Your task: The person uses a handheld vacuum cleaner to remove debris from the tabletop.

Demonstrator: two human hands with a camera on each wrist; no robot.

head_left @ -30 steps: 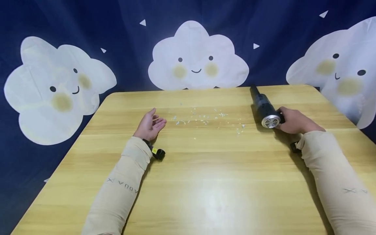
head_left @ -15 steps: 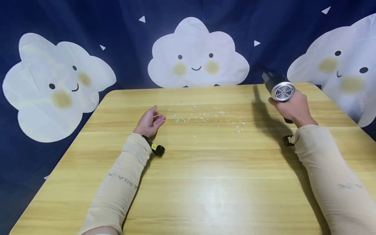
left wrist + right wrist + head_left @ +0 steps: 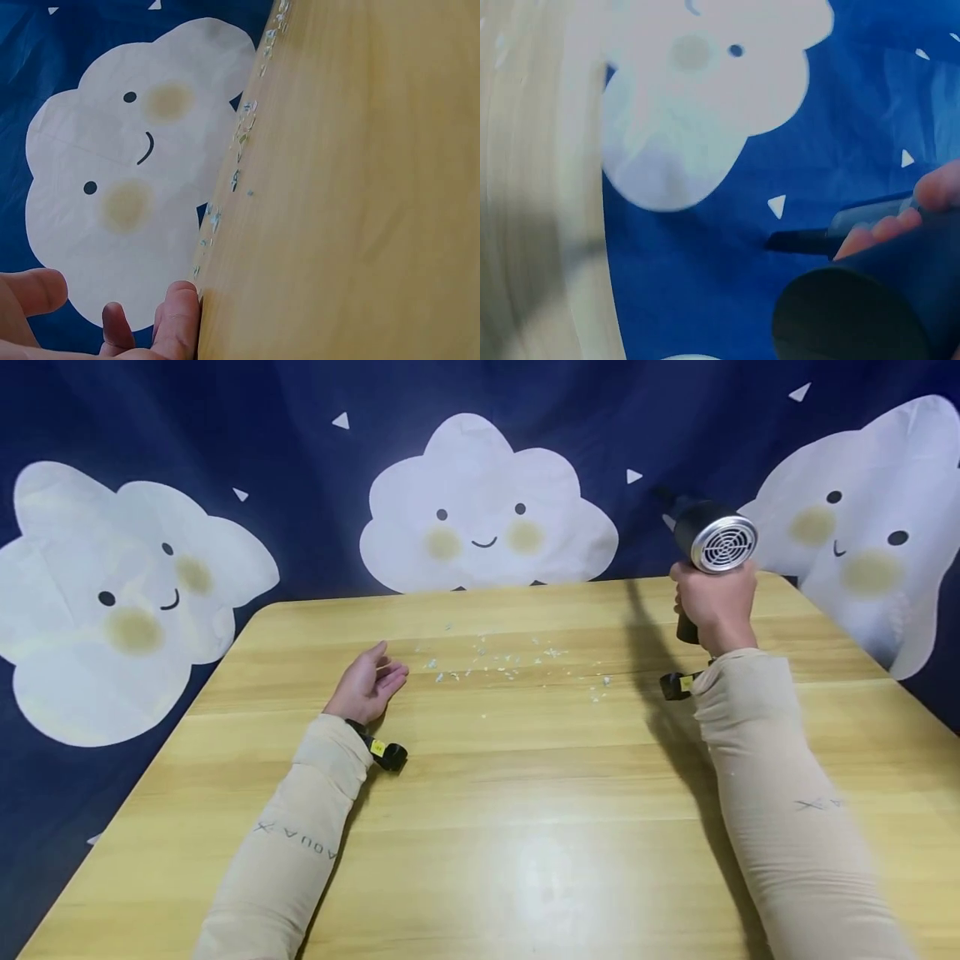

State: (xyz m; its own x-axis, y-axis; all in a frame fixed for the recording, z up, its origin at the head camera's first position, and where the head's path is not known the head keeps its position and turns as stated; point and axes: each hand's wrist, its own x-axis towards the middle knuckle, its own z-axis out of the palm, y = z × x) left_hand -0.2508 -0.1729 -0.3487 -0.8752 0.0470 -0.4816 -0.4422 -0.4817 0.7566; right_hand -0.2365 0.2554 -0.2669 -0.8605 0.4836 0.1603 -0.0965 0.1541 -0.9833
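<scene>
Beige sleeves (image 3: 270, 843) are covering both forearms nearest the camera, reaching over the bare front of the wood-grain table (image 3: 465, 860). Small black wrist cameras (image 3: 392, 757) are sitting just past the cuffs, one per arm.

Left hand (image 3: 365, 683) is lying to the left of the mess, apparently resting on the tabletop: thumb up, fingers loosely bent, holding nothing. Fingertips are pointing toward the scraps, not touching any that I can see.

Tiny pale scraps (image 3: 503, 669) are lying loose in a wide band between the two hands, toward the table's far side. Material is looking like shredded paper; too small to be sure.

Right hand (image 3: 717, 602) is gripping the handle of a black tool (image 3: 723, 542), raised off the table to the right of the scraps. Silver grille end is facing back at the person; narrow nozzle (image 3: 802, 241) is pointing away, toward the backdrop. Looking like a handheld vacuum or blower; can't tell if it's running.

My read: tool is in hand, scraps are still needing work, so this is being the positioning step. Next move is calling for swinging the nozzle left and down, close over the scraps.

Navy backdrop (image 3: 315, 485) with white clouds is hanging behind.
</scene>
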